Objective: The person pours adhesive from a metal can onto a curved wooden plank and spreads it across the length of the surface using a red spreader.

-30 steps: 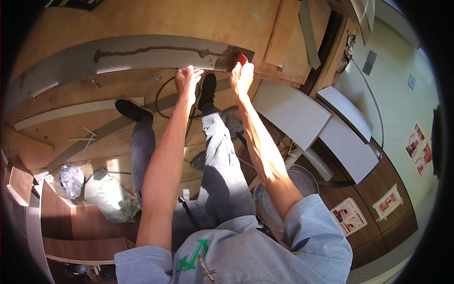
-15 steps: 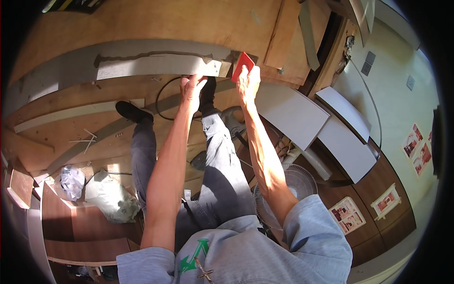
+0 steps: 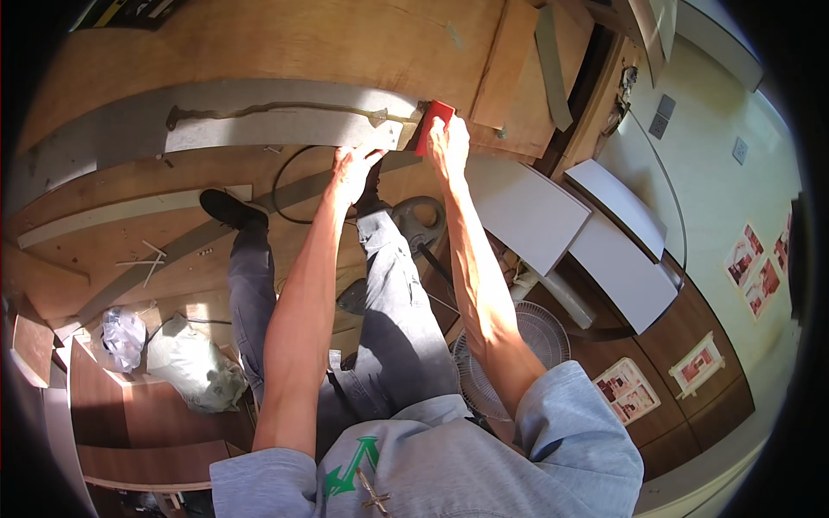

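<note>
A long grey strip (image 3: 250, 129) lies along the near edge of a wooden board. Down its middle runs a wavy brownish bead of glue-like paste (image 3: 285, 107). My left hand (image 3: 354, 171) is at the strip's near edge by its right end, fingers closed on that edge and partly hidden beneath it. In my right hand (image 3: 447, 145) is a flat red spreader (image 3: 434, 123), pinched between thumb and fingers. Its blade rests against or just over the smeared right end of the strip; I cannot tell whether it touches.
Wooden boards (image 3: 509, 95) lie beyond the spreader. White panels (image 3: 531, 207) and a fan (image 3: 509, 354) stand at my right. Stuffed plastic bags (image 3: 194, 363) sit at the lower left. A black cable (image 3: 281, 186) curls near my feet, with scraps on the floor around them.
The red spreader has tilted and come slightly down and left against the strip's end. My left hand keeps its place at the edge. The whole view has shifted a little.
</note>
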`<action>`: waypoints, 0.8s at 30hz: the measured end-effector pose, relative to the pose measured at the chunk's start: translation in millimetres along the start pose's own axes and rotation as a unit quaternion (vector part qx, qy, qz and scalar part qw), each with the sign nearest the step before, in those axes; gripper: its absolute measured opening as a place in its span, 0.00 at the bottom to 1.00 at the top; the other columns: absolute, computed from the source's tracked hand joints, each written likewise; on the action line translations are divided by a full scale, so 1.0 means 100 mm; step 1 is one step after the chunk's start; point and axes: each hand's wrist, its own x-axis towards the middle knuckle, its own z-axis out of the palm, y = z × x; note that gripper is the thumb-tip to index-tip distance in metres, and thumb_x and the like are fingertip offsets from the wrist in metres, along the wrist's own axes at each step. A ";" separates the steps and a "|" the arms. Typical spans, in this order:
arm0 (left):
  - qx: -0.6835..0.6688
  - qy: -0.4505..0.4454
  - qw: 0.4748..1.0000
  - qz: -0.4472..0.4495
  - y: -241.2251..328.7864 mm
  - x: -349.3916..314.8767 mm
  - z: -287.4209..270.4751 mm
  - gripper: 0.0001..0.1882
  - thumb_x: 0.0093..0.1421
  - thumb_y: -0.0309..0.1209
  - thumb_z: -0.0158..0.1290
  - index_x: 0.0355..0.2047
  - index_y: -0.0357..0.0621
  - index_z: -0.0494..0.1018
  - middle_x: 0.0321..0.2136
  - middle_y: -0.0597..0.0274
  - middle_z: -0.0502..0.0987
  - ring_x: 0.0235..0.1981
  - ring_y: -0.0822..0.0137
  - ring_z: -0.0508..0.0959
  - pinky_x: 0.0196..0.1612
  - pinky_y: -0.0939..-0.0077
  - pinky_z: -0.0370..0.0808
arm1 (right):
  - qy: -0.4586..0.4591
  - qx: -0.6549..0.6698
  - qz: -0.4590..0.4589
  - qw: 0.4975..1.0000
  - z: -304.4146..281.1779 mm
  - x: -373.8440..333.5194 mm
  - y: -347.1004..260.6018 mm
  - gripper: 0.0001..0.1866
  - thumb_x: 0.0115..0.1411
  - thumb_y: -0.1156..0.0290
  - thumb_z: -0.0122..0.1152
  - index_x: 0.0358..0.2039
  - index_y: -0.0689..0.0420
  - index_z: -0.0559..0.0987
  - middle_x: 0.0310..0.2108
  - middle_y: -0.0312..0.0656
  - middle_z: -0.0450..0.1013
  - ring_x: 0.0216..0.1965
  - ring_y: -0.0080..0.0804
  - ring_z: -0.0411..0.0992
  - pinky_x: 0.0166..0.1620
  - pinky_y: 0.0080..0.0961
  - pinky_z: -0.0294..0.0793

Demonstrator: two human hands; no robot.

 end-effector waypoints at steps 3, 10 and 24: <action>-0.067 -0.003 0.998 -0.009 -0.06 0.05 -0.05 0.12 0.65 0.22 0.47 0.43 0.32 0.79 0.44 0.51 0.79 0.47 0.64 0.80 0.60 0.65 0.77 | -0.008 0.011 0.017 1.000 -0.01 0.02 -0.11 0.13 0.64 0.64 0.57 0.34 0.63 0.74 0.29 0.56 0.73 0.32 0.56 0.73 0.39 0.45 0.73; -0.126 0.069 0.989 -0.045 -0.11 0.12 -0.15 0.10 0.68 0.25 0.50 0.39 0.29 0.78 0.39 0.55 0.78 0.43 0.66 0.80 0.59 0.63 0.77 | -0.014 0.022 -0.074 0.997 -0.29 -0.26 -0.38 0.12 0.62 0.75 0.55 0.47 0.53 0.78 0.40 0.47 0.71 0.44 0.47 0.74 0.47 0.40 0.76; -0.151 0.078 0.985 -0.017 0.01 0.05 -0.07 0.13 0.64 0.25 0.56 0.22 0.30 0.73 0.24 0.59 0.72 0.38 0.66 0.81 0.59 0.62 0.78 | -0.006 0.063 0.003 0.998 0.14 -0.25 -0.09 0.11 0.66 0.65 0.57 0.36 0.62 0.74 0.29 0.53 0.73 0.30 0.51 0.73 0.37 0.41 0.73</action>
